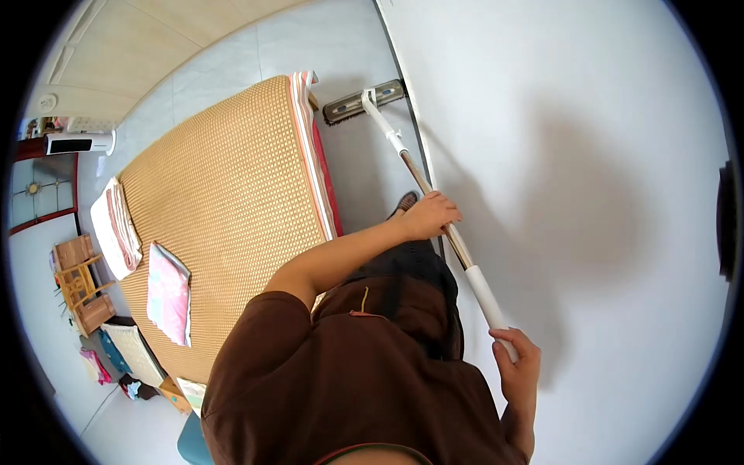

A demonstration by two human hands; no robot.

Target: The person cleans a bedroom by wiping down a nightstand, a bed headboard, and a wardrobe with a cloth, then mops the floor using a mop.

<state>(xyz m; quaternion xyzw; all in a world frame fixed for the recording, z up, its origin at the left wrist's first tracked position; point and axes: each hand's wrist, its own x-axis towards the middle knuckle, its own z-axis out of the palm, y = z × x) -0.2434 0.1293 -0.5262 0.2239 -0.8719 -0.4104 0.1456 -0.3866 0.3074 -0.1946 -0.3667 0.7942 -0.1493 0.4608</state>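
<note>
A flat mop with a long pole (461, 252) runs slantwise in front of my body. Partway up its metal shaft, my left hand (431, 216) is wrapped around the pole. My right hand (518, 360) closes on the white grip at the near end, with part of its fingers hidden. At the far end, the wide grey mop head (364, 101) lies on the floor in the narrow strip between bed and wall. Its right end is at the wall's dark base strip.
To the left is a bed with a woven tan mat (225, 170), a pink folded cloth (169, 293) and a white folded towel (117, 229). A white wall (604, 101) rises close on my right. A wooden chair (81, 285) stands at far left.
</note>
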